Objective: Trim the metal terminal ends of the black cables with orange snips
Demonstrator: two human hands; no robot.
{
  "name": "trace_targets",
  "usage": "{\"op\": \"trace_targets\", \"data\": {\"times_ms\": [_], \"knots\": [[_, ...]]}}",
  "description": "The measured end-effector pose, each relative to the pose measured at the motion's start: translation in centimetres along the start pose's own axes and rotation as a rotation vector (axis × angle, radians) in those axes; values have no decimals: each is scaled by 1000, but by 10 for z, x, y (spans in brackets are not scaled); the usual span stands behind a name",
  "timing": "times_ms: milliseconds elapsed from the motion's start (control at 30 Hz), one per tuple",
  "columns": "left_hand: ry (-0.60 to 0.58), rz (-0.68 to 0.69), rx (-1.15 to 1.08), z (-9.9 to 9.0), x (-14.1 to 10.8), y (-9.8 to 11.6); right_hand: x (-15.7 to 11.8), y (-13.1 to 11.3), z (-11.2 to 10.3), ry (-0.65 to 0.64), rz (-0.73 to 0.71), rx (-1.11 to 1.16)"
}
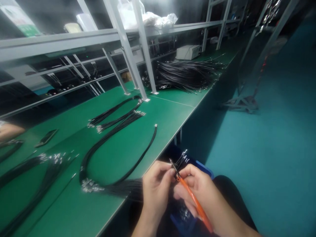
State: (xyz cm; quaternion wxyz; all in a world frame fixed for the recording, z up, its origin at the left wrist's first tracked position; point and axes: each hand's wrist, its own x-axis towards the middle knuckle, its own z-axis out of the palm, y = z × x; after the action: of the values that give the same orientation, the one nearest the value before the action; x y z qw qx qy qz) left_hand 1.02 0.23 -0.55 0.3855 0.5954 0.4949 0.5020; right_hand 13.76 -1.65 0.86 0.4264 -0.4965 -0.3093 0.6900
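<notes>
Orange-handled pliers or cutters are held in my right hand, their metal jaws pointing up and left. My left hand pinches a small piece at the jaws, too small to make out. Both hands are close together, past the table's front edge, over a blue bin with thin metal-tipped pieces. Black cables run from the table toward my left forearm. A curved black cable bundle with silver ends lies on the green table.
More cable bundles and a phone lie at the left, near another person's arm. A large black cable pile and a pale box sit behind white shelf posts.
</notes>
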Motion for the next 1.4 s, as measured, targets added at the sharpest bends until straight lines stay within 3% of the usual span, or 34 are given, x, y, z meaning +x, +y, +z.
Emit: {"op": "trace_targets", "data": {"times_ms": [133,500,633,800,1000,1200,1400], "knots": [[-3,-18,30,2,3,1,1,1,0,41,-26,-9],[-16,-29,34,3,3,0,1,2,-7,-18,41,-54],[9,-42,18,5,3,-6,-2,7,-15,-32,-4,-51],[70,12,92,6,2,-12,-5,3,-18,-82,70,-176],[59,88,147,6,0,-11,-6,-5,-11,-61,30,-155],[142,107,166,7,1,-15,-4,2,-12,-69,82,-201],[122,159,198,10,0,-13,-2,1,-10,-28,42,-196]]}}
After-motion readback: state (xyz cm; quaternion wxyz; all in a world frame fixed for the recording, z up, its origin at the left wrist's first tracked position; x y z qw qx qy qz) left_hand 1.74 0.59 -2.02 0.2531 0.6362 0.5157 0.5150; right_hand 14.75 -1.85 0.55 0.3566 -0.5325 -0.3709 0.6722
